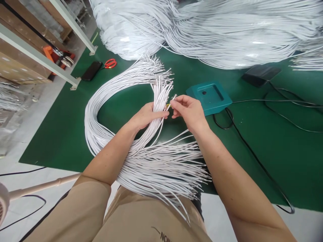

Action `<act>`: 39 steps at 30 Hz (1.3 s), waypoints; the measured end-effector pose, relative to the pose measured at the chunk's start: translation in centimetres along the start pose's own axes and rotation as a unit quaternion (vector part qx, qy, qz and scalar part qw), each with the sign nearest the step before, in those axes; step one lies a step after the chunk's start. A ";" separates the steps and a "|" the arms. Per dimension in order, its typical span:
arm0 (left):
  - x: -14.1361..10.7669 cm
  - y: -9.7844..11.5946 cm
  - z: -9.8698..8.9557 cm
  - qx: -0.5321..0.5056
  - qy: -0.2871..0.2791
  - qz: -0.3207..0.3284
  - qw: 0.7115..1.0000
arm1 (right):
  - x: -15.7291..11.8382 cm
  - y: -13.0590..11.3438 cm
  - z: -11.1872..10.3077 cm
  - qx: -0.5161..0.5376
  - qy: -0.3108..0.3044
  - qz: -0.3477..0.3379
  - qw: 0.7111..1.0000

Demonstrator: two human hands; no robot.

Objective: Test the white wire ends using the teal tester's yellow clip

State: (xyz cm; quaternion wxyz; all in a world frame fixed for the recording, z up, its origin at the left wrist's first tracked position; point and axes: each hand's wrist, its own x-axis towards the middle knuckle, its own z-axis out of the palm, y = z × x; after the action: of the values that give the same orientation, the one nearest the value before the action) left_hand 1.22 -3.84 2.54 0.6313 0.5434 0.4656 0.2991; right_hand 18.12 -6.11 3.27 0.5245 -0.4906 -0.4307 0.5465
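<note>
A thick bundle of white cables (92, 111) curves in a C shape over the green tabletop, its far ends fanning out behind my hands. My left hand (147, 116) is wrapped round part of the bundle, thumb across the front, with the cut ends sticking up above the fist. Close beside it, my right hand (188, 109) pinches the tip of a white cable (174, 97) between thumb and fingers. Something small and yellow shows between the two hands; what it is I cannot make out. More loose cables (166, 168) spread below my wrists, over the table's near edge.
Large heaps of white cable (239, 33) lie along the far side. A teal device (209, 95) with a black cord sits right of my hands, a black box (261, 74) beyond it. Red-handled scissors (110, 63) and a black phone-like object (92, 70) lie at left, near a metal post.
</note>
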 end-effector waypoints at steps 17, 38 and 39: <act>-0.3 0.1 1.0 -0.123 -0.032 0.015 0.992 | -0.2 -0.3 0.2 0.125 -0.119 0.102 0.980; -0.1 -0.6 1.0 -0.018 0.019 0.078 0.997 | -0.1 0.7 0.2 0.079 -0.008 0.020 0.997; -0.1 -0.5 1.0 -0.020 0.020 0.079 0.996 | -0.1 0.7 0.2 0.095 -0.016 0.026 0.995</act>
State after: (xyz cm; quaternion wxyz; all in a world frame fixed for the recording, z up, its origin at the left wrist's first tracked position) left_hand 2.04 -4.48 2.03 0.6067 0.5600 0.4275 0.3682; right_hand 17.85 -6.22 2.58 0.5478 -0.4402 -0.3724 0.6062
